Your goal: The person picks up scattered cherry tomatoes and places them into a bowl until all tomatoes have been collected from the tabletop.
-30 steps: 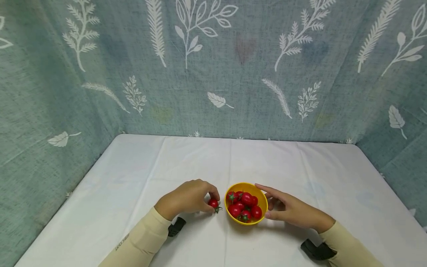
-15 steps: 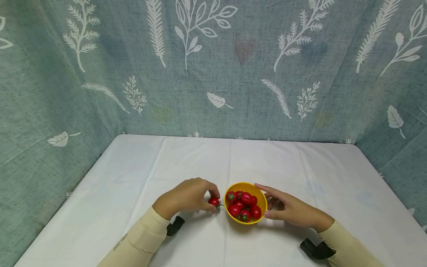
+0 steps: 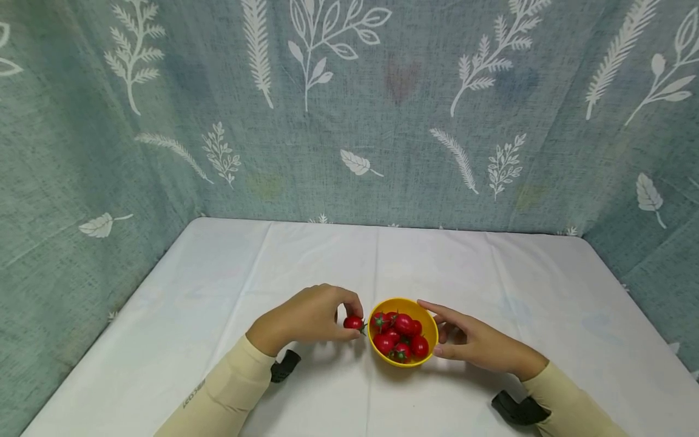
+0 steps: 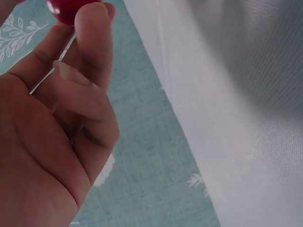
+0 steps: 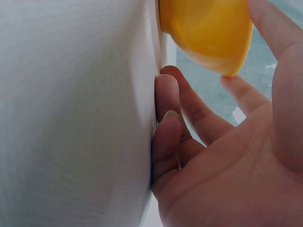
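My left hand (image 3: 311, 315) pinches a red cherry tomato (image 3: 354, 322) with a green stem, just left of the yellow bowl (image 3: 404, 305). In the left wrist view the same tomato (image 4: 68, 9) shows at the top edge, between the fingertips. Several red cherry tomatoes (image 3: 404, 324) lie inside the bowl. On the bowl's right side, my right hand (image 3: 480, 346) touches the rim with thumb and index finger spread apart. The right wrist view has the bowl's outer wall (image 5: 208, 33) at the top, with the other fingers loosely bent against the tablecloth.
A white cloth (image 3: 306, 261) covers the table, with faint fold lines. Green-blue curtains (image 3: 349, 194) printed with white leaves hang behind and at both sides. Black wrist straps (image 3: 519, 408) sit below the sleeve cuffs.
The left hand has risen slightly and shifted a little away from me, with the tomato moving along in its fingers. My right hand and the bowl stay in place.
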A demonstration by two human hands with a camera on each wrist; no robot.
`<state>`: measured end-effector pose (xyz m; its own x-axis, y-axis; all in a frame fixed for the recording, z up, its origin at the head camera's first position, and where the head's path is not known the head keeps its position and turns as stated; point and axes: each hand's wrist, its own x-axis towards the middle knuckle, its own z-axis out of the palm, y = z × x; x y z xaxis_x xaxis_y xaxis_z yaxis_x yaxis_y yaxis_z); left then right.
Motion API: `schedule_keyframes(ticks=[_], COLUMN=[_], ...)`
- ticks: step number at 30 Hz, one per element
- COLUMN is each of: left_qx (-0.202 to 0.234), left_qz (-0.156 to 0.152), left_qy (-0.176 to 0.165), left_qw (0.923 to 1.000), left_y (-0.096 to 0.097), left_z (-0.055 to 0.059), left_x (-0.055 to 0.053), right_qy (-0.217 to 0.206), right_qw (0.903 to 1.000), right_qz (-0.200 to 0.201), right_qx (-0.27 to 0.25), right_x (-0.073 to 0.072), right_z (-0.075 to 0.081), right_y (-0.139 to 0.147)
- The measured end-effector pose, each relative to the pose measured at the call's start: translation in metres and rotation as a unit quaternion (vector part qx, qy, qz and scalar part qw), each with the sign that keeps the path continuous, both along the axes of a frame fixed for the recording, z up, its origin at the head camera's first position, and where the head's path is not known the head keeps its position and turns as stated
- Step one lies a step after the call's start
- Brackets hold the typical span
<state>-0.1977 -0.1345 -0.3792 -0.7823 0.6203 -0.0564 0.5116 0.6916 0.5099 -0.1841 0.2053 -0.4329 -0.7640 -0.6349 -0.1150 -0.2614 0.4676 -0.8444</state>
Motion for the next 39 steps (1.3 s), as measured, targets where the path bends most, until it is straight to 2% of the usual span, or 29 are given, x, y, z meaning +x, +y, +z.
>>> schedule_keyframes(ticks=[8,32,39], left_qx=[0.009,0.054,0.065], left_qz=[0.002,0.009,-0.006], left_qy=[0.014,0.093,0.104], left_qw=[0.9999,0.9941,0.9924], left_y=[0.001,0.014,0.023], left_z=[0.003,0.010,0.011], left_x=[0.000,0.006,0.009], right_qy=[0.001,-0.009,-0.001], right_qw=[1.0000,1.0000,1.0000], right_qz=[0.000,-0.001,0.004], right_qx=[-0.001,-0.002,-0.001], right_x=[-0.001,-0.002,-0.002], right_z=[0.000,0.000,-0.002], right_y=[0.001,0.003,0.002])
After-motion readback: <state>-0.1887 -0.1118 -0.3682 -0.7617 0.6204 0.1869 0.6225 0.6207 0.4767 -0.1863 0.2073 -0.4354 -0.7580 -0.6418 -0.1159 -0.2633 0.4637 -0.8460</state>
